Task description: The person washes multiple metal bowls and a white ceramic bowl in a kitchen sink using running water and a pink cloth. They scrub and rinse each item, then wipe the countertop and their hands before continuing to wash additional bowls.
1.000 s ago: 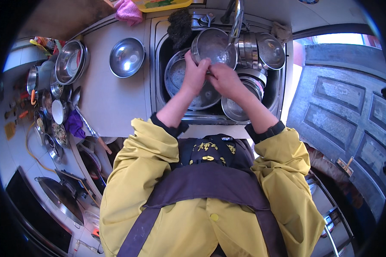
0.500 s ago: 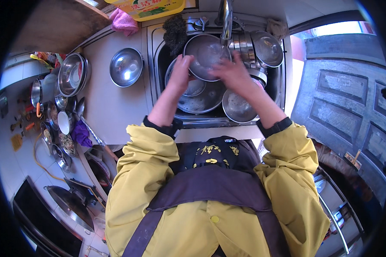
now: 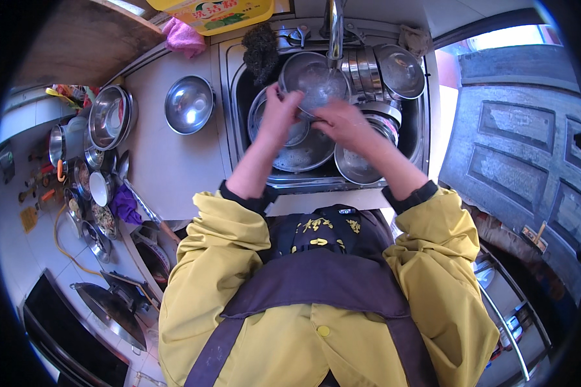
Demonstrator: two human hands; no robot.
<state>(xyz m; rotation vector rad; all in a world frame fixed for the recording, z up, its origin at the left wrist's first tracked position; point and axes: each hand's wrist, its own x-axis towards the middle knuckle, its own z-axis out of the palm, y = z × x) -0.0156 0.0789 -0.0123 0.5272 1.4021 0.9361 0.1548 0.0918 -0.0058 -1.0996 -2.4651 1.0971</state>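
Under the running faucet point(image 3: 336, 32) a round steel bowl point(image 3: 306, 72) is tilted toward the stream, water splashing in it. My left hand point(image 3: 282, 115) grips its near-left rim with the fingers closed. My right hand point(image 3: 345, 121) is closed on the near-right rim. Below my hands a large steel basin point(image 3: 303, 156) sits in the sink with a smaller bowl inside it. A further steel bowl point(image 3: 355, 166) lies under my right wrist, partly hidden. Several stacked bowls point(image 3: 366, 72) lean on their sides to the right of the faucet, beside another steel bowl point(image 3: 400, 72).
On the left counter point(image 3: 168, 168) stands a single steel bowl point(image 3: 189, 104). A dark scouring pad point(image 3: 260, 55) rests at the sink's far-left corner, near a pink cloth point(image 3: 184, 39) and a yellow container point(image 3: 219, 14). A panelled door point(image 3: 510, 155) stands at the right.
My right hand has moved from inside the bowl to its near-right rim. The bowl has shifted slightly, and water now splashes inside it.
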